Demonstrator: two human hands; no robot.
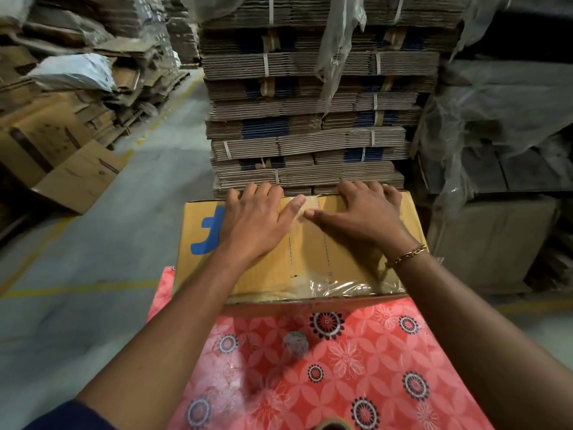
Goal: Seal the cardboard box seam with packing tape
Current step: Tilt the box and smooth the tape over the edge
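Observation:
A brown cardboard box (313, 262) with a blue logo lies on a red flowered table. Clear packing tape (338, 285) runs along its near edge, and a strip crosses the top toward the far edge. My left hand (254, 223) lies flat on the box top at the far left, fingers spread over the far edge. My right hand (362, 214) lies flat at the far right, wearing a gold bracelet. Both thumbs point inward and nearly meet over the taped strip. A tape roll (333, 425) peeks in at the bottom edge.
The red flowered tablecloth (356, 367) covers the table in front of me, with a small round grey object (296, 344) on it. Strapped bundles of flat cardboard (310, 119) rise right behind the box. Loose boxes (62, 150) lie on the floor at left; plastic-wrapped stacks (502, 135) stand at right.

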